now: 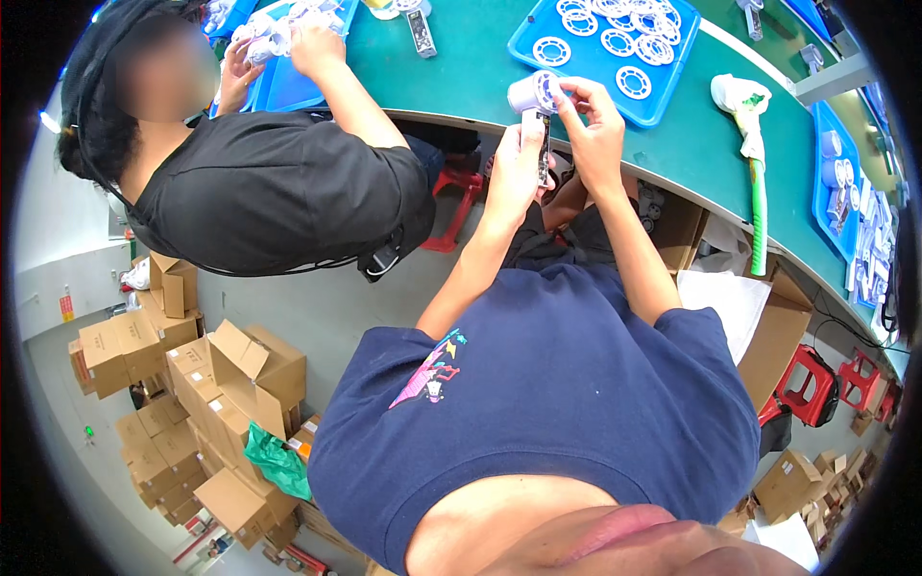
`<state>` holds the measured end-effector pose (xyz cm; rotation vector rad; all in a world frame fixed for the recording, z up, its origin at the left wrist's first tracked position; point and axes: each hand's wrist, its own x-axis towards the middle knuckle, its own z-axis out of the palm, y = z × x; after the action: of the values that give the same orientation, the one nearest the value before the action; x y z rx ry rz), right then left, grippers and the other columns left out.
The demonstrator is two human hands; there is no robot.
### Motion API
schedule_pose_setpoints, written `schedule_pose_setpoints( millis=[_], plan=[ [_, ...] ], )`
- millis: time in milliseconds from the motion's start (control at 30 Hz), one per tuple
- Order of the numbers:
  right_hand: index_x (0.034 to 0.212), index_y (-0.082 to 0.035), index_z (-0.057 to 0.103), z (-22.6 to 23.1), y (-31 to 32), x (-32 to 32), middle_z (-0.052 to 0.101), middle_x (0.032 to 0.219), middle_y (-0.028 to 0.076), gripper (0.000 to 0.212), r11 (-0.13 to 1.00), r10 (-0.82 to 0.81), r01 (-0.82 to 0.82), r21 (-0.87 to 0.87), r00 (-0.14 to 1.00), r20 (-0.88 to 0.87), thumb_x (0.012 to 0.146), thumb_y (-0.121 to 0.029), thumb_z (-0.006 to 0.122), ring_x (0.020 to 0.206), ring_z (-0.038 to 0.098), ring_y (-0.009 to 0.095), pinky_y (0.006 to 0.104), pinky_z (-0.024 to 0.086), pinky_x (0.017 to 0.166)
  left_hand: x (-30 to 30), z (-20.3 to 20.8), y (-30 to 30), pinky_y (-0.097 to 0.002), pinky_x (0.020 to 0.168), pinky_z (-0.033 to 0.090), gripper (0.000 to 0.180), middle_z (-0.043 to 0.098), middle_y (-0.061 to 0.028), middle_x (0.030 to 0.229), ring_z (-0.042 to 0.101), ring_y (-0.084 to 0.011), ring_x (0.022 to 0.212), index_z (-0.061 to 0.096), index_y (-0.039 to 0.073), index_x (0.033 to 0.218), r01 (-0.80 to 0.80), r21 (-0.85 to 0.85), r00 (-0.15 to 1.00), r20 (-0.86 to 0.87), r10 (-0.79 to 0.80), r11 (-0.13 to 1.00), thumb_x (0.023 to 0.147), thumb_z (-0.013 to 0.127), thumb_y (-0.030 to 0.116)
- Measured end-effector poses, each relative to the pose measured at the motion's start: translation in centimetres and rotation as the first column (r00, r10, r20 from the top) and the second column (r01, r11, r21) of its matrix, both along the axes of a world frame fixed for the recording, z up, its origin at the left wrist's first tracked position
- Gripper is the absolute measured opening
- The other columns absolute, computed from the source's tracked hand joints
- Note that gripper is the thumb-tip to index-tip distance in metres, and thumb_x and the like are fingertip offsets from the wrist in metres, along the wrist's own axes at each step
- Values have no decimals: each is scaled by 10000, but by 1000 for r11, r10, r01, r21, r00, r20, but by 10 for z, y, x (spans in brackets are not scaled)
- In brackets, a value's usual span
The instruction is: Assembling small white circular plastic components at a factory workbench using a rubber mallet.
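Observation:
My left hand (512,180) is closed around the handle of a white handheld fan body (523,95), held upright just off the table's near edge. Its handle is uncovered at the side, showing a dark inner part. Against the round head sits a white slotted ring (548,90). The thumb and fingers of my right hand (596,130) pinch that ring at its right edge. Just beyond both hands, a blue tray (521,43) carries many similar white rings, some loose and some overlapping.
A person in black (279,187) works close on my left, hands over white parts and a blue tray. Another fan body (420,31) lies on the green table (461,82). A green-handled tool wrapped in white (757,192) lies right. Cardboard boxes (254,365) stack behind left.

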<state>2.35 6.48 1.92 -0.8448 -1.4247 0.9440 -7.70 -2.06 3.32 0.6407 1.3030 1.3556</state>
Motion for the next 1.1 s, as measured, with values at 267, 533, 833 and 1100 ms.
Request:
schedule_pose_setpoints(
  millis=[267, 533, 833, 1100],
  plan=[
    [1051, -3, 669, -5, -5, 4, 650, 1058, 102, 185, 995, -13, -7, 104, 983, 182, 872, -45, 687, 904, 622, 148, 272, 505, 776, -1, -14, -1, -213, 388, 374, 381, 564, -35, 701, 496, -74, 454, 515, 50, 1016, 29, 13, 1000, -4, -29, 999, 1012, 491, 431],
    [934, 3, 617, 5, -2, 5, 606, 974, 119, 172, 993, 28, -64, 102, 946, 323, 839, -99, 718, 857, 612, 223, 310, 508, 727, -4, -26, -3, -225, 386, 384, 355, 568, -36, 703, 500, -85, 452, 524, 49, 1068, 41, 10, 990, 137, -42, 999, 1024, 471, 398],
    [1055, -14, 642, -1, 93, 99, 628, 1026, 181, 380, 936, -294, -77, 344, 368, 882, 821, -302, 724, 1026, 578, 361, 439, 492, 882, -22, -45, -3, -239, 431, 354, 421, 524, -26, 707, 483, -107, 521, 569, 37, 1141, 113, 34, 849, 516, -114, 993, 1025, 441, 421],
    [958, 6, 699, 17, 94, 131, 665, 802, 148, 279, 985, -167, 108, 134, 788, 592, 949, -251, 589, 717, 643, 236, 328, 522, 680, -25, -49, -2, -241, 426, 336, 437, 503, -25, 698, 450, -110, 502, 557, 33, 1146, 145, 28, 837, 530, -137, 989, 1030, 417, 431]
  ],
)
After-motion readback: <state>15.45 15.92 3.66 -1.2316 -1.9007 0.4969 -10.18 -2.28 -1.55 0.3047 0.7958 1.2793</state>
